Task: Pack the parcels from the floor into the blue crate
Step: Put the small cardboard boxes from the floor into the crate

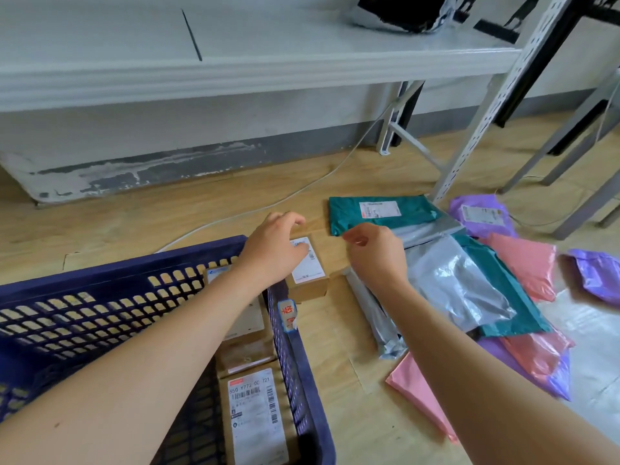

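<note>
- The left forearm is nearest the lens and crosses above the blue crate [303, 391]. A few cardboard boxes [255, 421] are already packed under it, along the crate's right wall.
- The left hand [273, 250] lies on a small labelled box [310, 275] on the floor. Its fingers curl over the box's far edge, and it looks to be gripping the box. The thumb is hidden.
- That box sits just outside the crate's far right corner, so I judge it the next one in. It needs only a short lift back toward the wrist.
- The right hand [375, 253], just right of the box, hovers with its fingers loosely bent and holds nothing.
- Much is left. Past the right hand lie a grey mailer [459, 280], a teal mailer [379, 213], pink mailers [523, 263] and purple mailers [479, 213], overlapping on the floor.
</note>
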